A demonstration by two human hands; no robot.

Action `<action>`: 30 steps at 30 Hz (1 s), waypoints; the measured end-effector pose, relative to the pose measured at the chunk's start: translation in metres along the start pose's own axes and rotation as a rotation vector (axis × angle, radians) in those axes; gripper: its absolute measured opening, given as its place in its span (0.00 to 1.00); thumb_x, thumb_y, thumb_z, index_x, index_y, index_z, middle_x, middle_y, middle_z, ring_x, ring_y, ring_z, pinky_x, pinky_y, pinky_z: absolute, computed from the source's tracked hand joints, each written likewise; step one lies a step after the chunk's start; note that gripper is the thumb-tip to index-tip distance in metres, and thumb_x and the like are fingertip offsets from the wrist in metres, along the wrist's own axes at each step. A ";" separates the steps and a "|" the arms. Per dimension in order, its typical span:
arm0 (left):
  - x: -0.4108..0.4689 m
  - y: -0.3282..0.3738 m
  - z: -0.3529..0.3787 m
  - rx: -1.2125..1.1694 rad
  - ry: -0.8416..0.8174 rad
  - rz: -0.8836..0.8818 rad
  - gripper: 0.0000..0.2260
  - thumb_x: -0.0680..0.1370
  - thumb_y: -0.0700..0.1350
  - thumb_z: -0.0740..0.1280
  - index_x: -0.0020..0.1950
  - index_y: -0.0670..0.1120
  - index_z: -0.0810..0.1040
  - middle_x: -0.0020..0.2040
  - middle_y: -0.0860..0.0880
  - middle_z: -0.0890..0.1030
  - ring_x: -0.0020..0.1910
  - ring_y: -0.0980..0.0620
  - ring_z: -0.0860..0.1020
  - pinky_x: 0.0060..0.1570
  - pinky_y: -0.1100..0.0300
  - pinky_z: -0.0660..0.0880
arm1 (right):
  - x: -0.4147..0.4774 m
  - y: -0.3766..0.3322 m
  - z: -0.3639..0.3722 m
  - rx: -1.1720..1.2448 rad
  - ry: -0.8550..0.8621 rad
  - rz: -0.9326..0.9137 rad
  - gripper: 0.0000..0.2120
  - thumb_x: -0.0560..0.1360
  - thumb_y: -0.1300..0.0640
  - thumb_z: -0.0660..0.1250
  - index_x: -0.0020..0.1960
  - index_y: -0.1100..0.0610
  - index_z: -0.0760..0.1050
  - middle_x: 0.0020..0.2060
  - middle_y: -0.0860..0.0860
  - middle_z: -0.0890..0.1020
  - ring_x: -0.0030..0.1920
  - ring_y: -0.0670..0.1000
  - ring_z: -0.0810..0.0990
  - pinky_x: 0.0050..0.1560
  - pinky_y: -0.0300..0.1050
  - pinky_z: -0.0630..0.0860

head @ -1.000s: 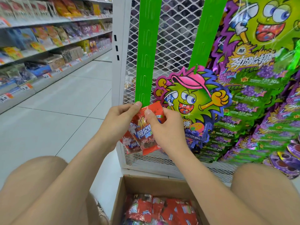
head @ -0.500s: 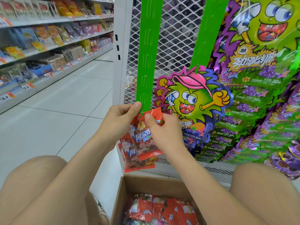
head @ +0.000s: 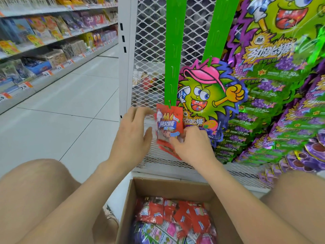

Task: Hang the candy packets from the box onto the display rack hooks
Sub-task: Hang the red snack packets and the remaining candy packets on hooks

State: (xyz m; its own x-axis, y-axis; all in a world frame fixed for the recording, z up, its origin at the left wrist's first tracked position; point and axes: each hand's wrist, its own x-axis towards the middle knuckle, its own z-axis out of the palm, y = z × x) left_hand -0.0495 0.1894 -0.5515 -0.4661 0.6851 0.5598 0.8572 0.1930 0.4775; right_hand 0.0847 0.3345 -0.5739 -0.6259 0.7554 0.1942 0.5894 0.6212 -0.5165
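head view: red packet (head: pixel 169 120) hung at lower end of green strip (head: pixel 174 50), just above and between both hands. left hand (head: pixel 131 138) released, fingers spread, beside packet's left edge. right hand (head: pixel 193 148) pinching packet's lower right corner, thumb in front. cardboard box (head: pixel 168 186) with more packets below both wrists.

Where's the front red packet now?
Head view, centre: the front red packet hangs at the lower end of the left green strip, between the left hand and right hand.
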 end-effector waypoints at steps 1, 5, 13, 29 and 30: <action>-0.004 0.000 0.002 0.007 -0.027 0.014 0.17 0.79 0.37 0.71 0.66 0.48 0.74 0.61 0.51 0.75 0.60 0.50 0.76 0.59 0.58 0.74 | -0.002 0.008 0.000 -0.051 -0.084 0.032 0.20 0.75 0.42 0.71 0.36 0.55 0.69 0.35 0.55 0.77 0.45 0.61 0.78 0.41 0.51 0.73; -0.024 -0.002 0.019 0.041 -0.486 0.017 0.08 0.81 0.43 0.67 0.59 0.52 0.77 0.49 0.56 0.82 0.49 0.52 0.80 0.50 0.51 0.79 | -0.009 0.052 0.016 -0.210 -0.529 0.093 0.13 0.77 0.53 0.69 0.37 0.57 0.72 0.40 0.57 0.79 0.45 0.60 0.81 0.44 0.52 0.79; -0.068 -0.010 0.083 0.159 -1.131 0.077 0.09 0.84 0.44 0.64 0.62 0.49 0.81 0.56 0.50 0.84 0.56 0.47 0.80 0.55 0.54 0.77 | -0.091 0.170 0.124 -0.284 -0.835 0.324 0.10 0.77 0.56 0.70 0.53 0.62 0.83 0.52 0.59 0.86 0.54 0.60 0.85 0.50 0.46 0.79; -0.079 -0.033 0.126 0.276 -1.296 0.033 0.07 0.84 0.42 0.61 0.56 0.50 0.78 0.54 0.47 0.82 0.52 0.44 0.79 0.55 0.44 0.79 | -0.141 0.184 0.195 -0.197 -0.376 0.297 0.09 0.75 0.52 0.68 0.49 0.54 0.85 0.47 0.52 0.84 0.49 0.53 0.83 0.53 0.47 0.78; -0.077 -0.033 0.125 0.289 -1.283 0.017 0.08 0.84 0.41 0.62 0.59 0.49 0.78 0.56 0.46 0.81 0.54 0.43 0.80 0.56 0.44 0.79 | -0.132 0.177 0.186 -0.038 -0.311 0.369 0.08 0.75 0.52 0.69 0.44 0.54 0.85 0.39 0.50 0.85 0.40 0.49 0.82 0.43 0.44 0.77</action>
State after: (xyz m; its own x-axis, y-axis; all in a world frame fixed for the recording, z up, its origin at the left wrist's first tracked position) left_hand -0.0145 0.2185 -0.6948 -0.0542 0.8338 -0.5494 0.9511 0.2106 0.2258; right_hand 0.1769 0.3057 -0.8456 -0.4910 0.8321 -0.2578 0.8155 0.3349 -0.4721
